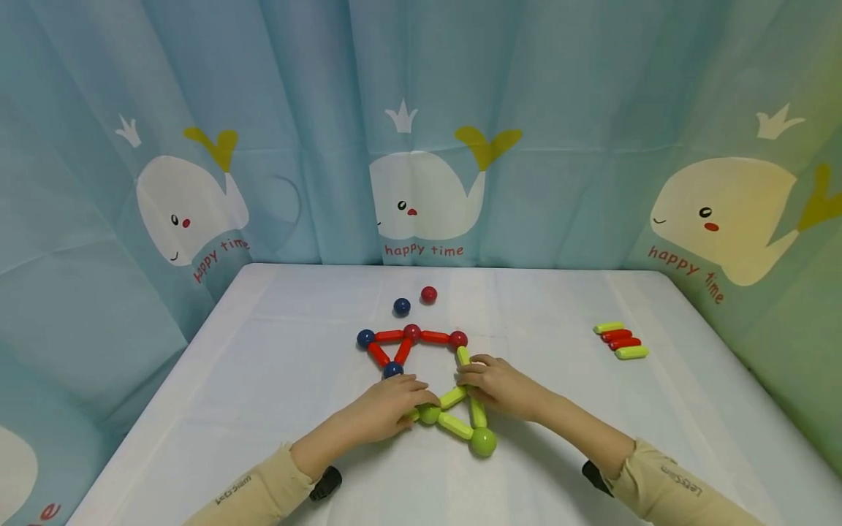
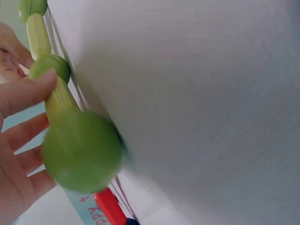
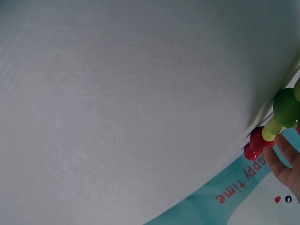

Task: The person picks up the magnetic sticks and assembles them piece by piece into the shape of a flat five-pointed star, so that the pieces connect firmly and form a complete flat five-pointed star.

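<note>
Sticks and balls of a building set are joined into a flat figure on the table. My left hand [image 1: 388, 409] grips a yellow-green stick [image 2: 61, 101] by the near-left part, its thumb on one side and fingers on the other. A green ball [image 2: 82, 152] is at one end of that stick. Opposite, my right hand [image 1: 503, 387] holds the figure by a yellow-green stick [image 1: 463, 356] below a red ball [image 1: 458, 339]; its fingers hide the joint there. Another green ball [image 1: 483, 441] forms the near corner. Red sticks [image 1: 389, 336] and blue balls [image 1: 366, 338] make a triangle at the far left.
A loose blue ball [image 1: 402, 307] and a loose red ball [image 1: 429, 294] lie behind the figure. Two red and two yellow-green spare sticks [image 1: 621, 343] lie in a row at the right. A whale-print curtain [image 1: 316, 183] hangs around the white table [image 1: 276, 351].
</note>
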A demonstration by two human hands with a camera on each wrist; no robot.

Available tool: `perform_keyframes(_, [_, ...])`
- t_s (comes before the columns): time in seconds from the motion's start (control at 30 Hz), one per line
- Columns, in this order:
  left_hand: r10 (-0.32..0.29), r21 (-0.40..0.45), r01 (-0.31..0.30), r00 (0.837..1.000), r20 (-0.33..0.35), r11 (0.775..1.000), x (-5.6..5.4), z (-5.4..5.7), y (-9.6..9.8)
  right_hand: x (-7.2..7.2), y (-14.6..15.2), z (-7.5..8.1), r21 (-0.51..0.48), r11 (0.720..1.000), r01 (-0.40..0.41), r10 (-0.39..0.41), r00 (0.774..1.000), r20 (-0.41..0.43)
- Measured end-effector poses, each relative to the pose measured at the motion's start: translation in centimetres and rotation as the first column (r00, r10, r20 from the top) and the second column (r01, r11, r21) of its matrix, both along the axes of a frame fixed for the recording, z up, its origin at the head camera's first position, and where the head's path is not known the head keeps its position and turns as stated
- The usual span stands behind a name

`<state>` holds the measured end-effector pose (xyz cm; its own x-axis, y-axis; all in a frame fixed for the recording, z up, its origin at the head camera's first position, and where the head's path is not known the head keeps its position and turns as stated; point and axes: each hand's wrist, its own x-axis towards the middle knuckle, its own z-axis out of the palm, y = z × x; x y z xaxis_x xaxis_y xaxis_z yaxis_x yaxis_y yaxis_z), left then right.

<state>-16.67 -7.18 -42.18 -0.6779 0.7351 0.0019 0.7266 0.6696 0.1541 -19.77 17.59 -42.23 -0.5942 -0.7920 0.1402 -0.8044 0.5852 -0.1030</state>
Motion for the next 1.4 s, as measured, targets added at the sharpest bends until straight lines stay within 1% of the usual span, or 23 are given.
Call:
perform_keyframes(0.13, [0.015,0.016,-0.015,1.0,0.012,1.0,-0.2,0.0,-0.2,0.1,0.0,-0.3,-0.005,1.0,0.0,0.0,1.0,0.009])
perform_keyframes(0.27, [0.019,0.035,-0.021,0.998,0.066,0.999,-0.5,0.1,-0.6,0.2,0.0,-0.4,-0.01,1.0,-0.011,0.011,1.0,0.013])
perform_keyframes(0.47, [0.014,0.056,-0.023,0.987,0.159,0.998,-1.4,0.4,-1.3,0.2,0.0,0.1,-0.04,0.998,-0.048,0.048,0.999,0.013])
perform_keyframes(0.57, [0.005,0.065,-0.017,0.981,0.191,0.998,-1.8,0.5,-1.7,0.2,-0.1,0.2,-0.032,0.997,-0.065,0.065,0.998,0.001])
perform_keyframes(0.63, [0.002,0.068,-0.016,0.98,0.201,0.998,-2.1,0.4,-1.9,0.2,-0.2,0.3,-0.018,0.998,-0.066,0.066,0.998,0.004])
perform_keyframes(0.83, [0.005,0.081,-0.021,0.981,0.196,0.996,-2.5,0.2,-2.5,0.2,-0.4,0.4,-0.003,0.999,-0.045,0.045,0.998,0.039])
perform_keyframes(0.93, [0.005,0.087,-0.023,0.981,0.195,0.996,-2.6,0.1,-2.7,0.0,-0.4,0.3,-0.01,0.998,-0.057,0.057,0.998,0.033])
perform_keyframes(1.07, [-0.007,0.095,-0.012,0.981,0.193,0.995,-2.6,0.2,-2.7,-0.2,-0.4,0.1,-0.021,0.997,-0.068,0.069,0.997,0.045])
perform_keyframes(1.17, [-0.02,0.105,0.002,0.985,0.171,0.994,-2.6,0.4,-2.4,-0.4,-0.3,0.1,-0.034,0.997,-0.073,0.076,0.995,0.067])
perform_keyframes(1.3, [-0.035,0.112,0.023,0.994,0.108,0.993,-2.5,0.6,-1.8,-0.4,0.1,0.0,-0.054,0.995,-0.084,0.088,0.993,0.083])
perform_keyframes(1.4, [-0.03,0.12,0.018,0.995,0.094,0.993,-2.3,0.7,-1.0,-0.5,0.5,-0.1,-0.07,0.994,-0.08,0.086,0.992,0.089])
